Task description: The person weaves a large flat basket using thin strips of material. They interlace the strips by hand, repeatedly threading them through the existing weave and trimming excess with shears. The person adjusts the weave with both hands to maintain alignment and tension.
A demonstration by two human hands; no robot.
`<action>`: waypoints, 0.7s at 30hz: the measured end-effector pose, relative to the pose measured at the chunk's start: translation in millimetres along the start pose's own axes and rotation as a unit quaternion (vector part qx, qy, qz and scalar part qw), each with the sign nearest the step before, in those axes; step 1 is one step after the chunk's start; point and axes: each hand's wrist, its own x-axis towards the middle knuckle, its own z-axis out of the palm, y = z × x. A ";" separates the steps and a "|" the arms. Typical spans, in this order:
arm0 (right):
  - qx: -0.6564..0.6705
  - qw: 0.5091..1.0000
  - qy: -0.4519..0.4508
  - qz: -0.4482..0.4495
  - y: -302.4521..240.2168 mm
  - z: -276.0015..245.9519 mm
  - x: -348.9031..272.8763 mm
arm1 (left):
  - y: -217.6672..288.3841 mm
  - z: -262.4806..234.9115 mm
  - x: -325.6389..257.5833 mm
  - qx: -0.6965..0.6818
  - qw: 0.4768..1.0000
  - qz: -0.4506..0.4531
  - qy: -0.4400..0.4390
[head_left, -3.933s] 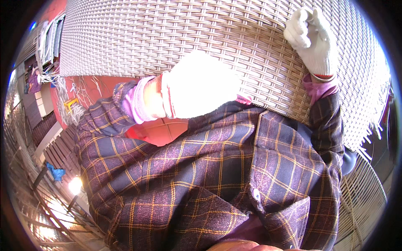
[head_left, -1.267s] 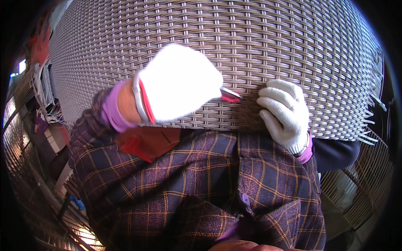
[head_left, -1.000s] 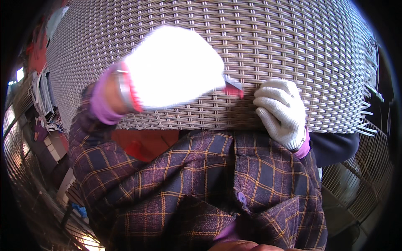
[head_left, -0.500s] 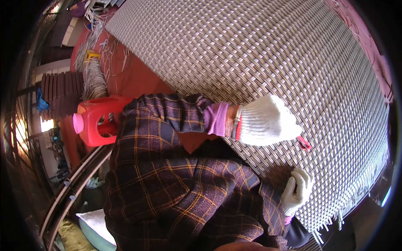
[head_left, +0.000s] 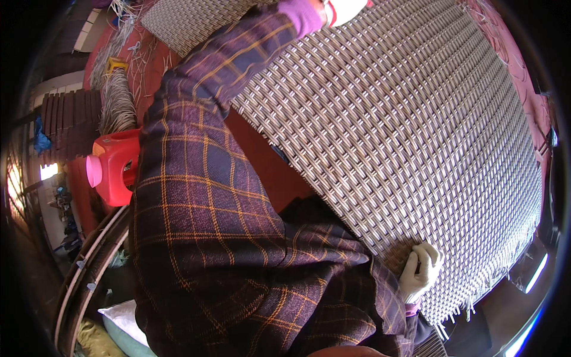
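Note:
A large sheet of grey-brown woven wicker [head_left: 380, 131] spreads across the middle and right. My left hand [head_left: 345, 11], in a white knitted glove with a red cuff, reaches far over it and is partly cut off by the top edge. A small red thing shows at its fingers; its kind cannot be made out. Near the sheet's close edge, my right hand [head_left: 421, 271], also in a white glove, rests on the weave with fingers curled. What lies under those fingers is hidden.
At the left stands a red plastic jug [head_left: 116, 166] with a pink cap. Behind it lies a bundle of pale strands [head_left: 119, 104] with a yellow piece [head_left: 116, 64] at its end. Loose strand ends [head_left: 455, 315] fringe the sheet's lower right edge.
My left hand has swept away from me, up and to the left over the wicker, with the red thing at its fingers. My right hand has stayed in nearly the same place.

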 end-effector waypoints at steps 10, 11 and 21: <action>-0.005 1.000 0.005 -0.028 1.2 -1.3 4.3 | -10.1 -78.5 -206.5 -0.200 0.977 -0.039 0.065; -0.007 0.999 0.007 -0.037 1.7 -2.2 4.2 | -31.5 -66.2 -217.1 -0.178 0.969 -0.076 0.151; -0.038 0.991 -0.022 -0.126 -0.6 -6.5 -0.2 | -58.9 154.0 -504.6 -0.427 0.549 -0.709 0.113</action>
